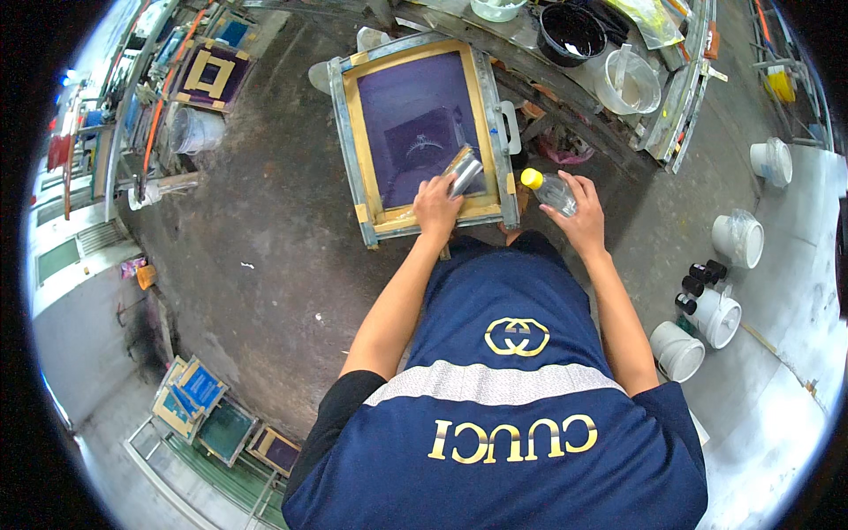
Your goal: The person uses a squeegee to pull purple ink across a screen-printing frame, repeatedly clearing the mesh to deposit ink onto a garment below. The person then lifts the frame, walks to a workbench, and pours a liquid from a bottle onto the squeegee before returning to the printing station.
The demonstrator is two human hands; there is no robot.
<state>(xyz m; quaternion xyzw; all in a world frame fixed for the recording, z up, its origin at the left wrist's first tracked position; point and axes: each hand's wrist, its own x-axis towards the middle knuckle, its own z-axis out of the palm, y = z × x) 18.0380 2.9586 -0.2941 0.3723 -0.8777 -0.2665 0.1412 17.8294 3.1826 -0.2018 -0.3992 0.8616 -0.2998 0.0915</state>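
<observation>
In front of me stands a screen-printing frame (346, 141) with a purple mesh (411, 106), tan tape around its inner border. A pale curved mark shows near the mesh's middle. Over the frame's near right part, my left hand (435, 208) is closed around a short, shiny silver tool (466, 173) with a yellowish edge; its exact kind is unclear. To the right of the frame, my right hand (579, 216) grips a clear plastic bottle (556, 194). The bottle is tilted, its yellow cap (532, 178) on and pointing toward the frame.
A workbench at the far right bears a black bucket (572, 34) and a translucent tub (629, 81). White buckets (738, 240) and small black containers (698, 281) stand along the right side. More screen frames (225, 431) lean at the lower left. Another taped screen (210, 75) lies at the upper left.
</observation>
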